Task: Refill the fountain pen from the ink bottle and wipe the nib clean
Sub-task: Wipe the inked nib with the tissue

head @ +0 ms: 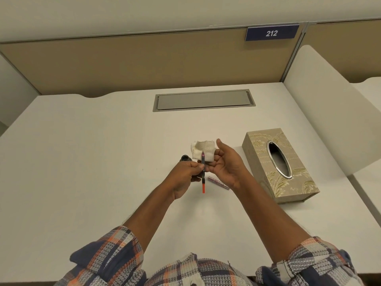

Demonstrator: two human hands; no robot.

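While two forearms in rolled plaid sleeves (107,250) reach forward from the bottom edge, both hands meet above the middle of a white desk (82,151). Nearest, the left hand (185,178) is curled with its fingertips pinched around the middle of a fountain pen (203,172). That pen is held almost upright in the view, its orange end pointing back toward the person and its nib pointing away. Just right of it, the right hand (224,166) is half open, palm turned toward the pen, thumb raised, fingers holding a folded white tissue (203,151). The nib lies against this tissue. On the desk under the right hand's wrist lies a slim patterned pen part (218,182), partly hidden. Slightly beyond the left hand's knuckles, a small dark ink bottle (185,158) stands on the desk, mostly covered by the hand. Farther right sits a beige floral tissue box (280,164) with an oval metal-rimmed opening. Beyond that, a grey cable hatch (204,100) is set into the desk. Farthest away, a tan partition carries a blue sign (271,33) reading 212.
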